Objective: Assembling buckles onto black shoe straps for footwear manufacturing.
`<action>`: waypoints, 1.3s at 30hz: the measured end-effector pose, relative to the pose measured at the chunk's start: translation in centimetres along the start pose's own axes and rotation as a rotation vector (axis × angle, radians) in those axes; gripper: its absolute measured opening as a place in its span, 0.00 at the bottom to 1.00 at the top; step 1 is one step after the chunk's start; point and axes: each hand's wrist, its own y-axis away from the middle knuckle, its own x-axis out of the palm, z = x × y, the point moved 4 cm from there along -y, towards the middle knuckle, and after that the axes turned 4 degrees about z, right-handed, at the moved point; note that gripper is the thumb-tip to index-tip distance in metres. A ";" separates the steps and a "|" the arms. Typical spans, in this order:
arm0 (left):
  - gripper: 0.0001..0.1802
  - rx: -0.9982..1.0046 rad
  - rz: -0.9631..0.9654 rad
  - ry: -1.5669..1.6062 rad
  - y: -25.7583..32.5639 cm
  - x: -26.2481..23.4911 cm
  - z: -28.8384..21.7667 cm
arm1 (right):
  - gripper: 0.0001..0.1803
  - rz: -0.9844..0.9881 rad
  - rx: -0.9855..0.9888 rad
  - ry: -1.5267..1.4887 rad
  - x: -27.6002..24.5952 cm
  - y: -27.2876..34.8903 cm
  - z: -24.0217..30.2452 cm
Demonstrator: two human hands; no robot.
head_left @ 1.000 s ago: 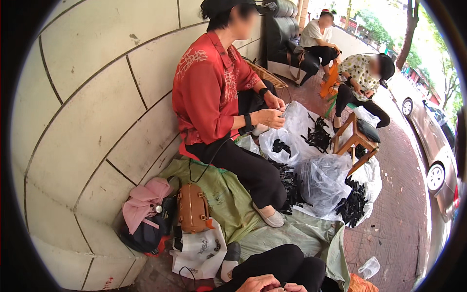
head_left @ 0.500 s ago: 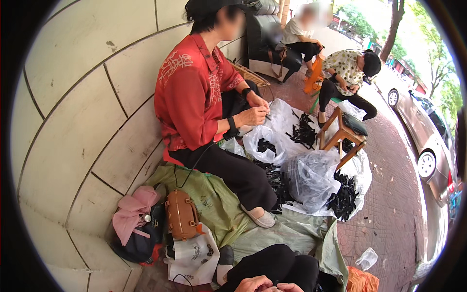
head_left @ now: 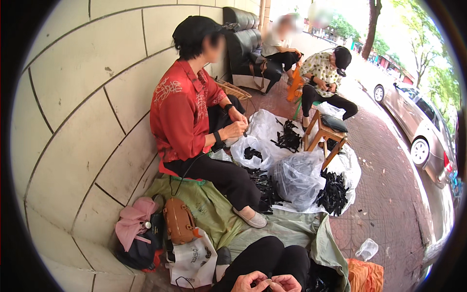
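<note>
Low in the picture, in front of my dark-trousered knees [head_left: 260, 258], my left hand [head_left: 249, 282] and my right hand [head_left: 286, 282] come together. Thumbs and fingers of both are pinched. A bit of something dark shows between them, too small and covered to name. Beyond my knees, black strips [head_left: 333, 192] lie in heaps on a white sheet [head_left: 265, 119]. Among them sits a clear plastic bag [head_left: 297, 180], with a smaller open bag [head_left: 252, 153] of black pieces to its left.
A person in a red shirt [head_left: 182, 114] sits close on the left. Two others sit farther back. A wooden stool [head_left: 327, 134] stands by the heaps. A brown handbag [head_left: 179, 221], a pink cloth [head_left: 136, 216] and a white bag [head_left: 194, 260] lie near the wall. A car [head_left: 421, 121] is parked at right.
My view has tilted upward and turned a little, so the scene sits lower and more to the left. My hands stay together and show slightly more at the bottom edge.
</note>
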 end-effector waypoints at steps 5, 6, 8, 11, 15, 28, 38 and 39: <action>0.11 0.014 0.046 -0.019 1.0 0.5 -1.0 | 0.07 0.003 -0.005 -0.040 -0.5 1.3 0.5; 0.11 0.011 0.062 -0.058 1.2 0.7 -1.4 | 0.07 0.001 -0.010 -0.048 -0.7 1.6 0.6; 0.11 0.025 0.078 -0.073 1.4 1.1 -1.9 | 0.06 -0.014 0.001 -0.045 -1.1 2.0 0.6; 0.12 0.023 0.096 -0.108 1.8 1.7 -1.8 | 0.05 0.012 0.047 -0.069 -1.8 2.5 0.7; 0.12 -0.025 0.100 -0.139 1.7 2.0 -1.2 | 0.04 0.097 0.074 -0.133 -1.8 2.8 1.2; 0.12 0.081 0.206 -0.066 3.0 3.0 -0.6 | 0.07 0.090 0.038 -0.159 -3.5 4.4 0.9; 0.08 -0.145 0.175 0.205 1.7 3.4 -1.5 | 0.12 0.140 -0.019 -0.094 -2.9 3.3 1.0; 0.09 -0.221 0.164 0.290 1.6 3.4 -1.9 | 0.14 0.220 0.040 -0.147 -3.0 3.2 0.8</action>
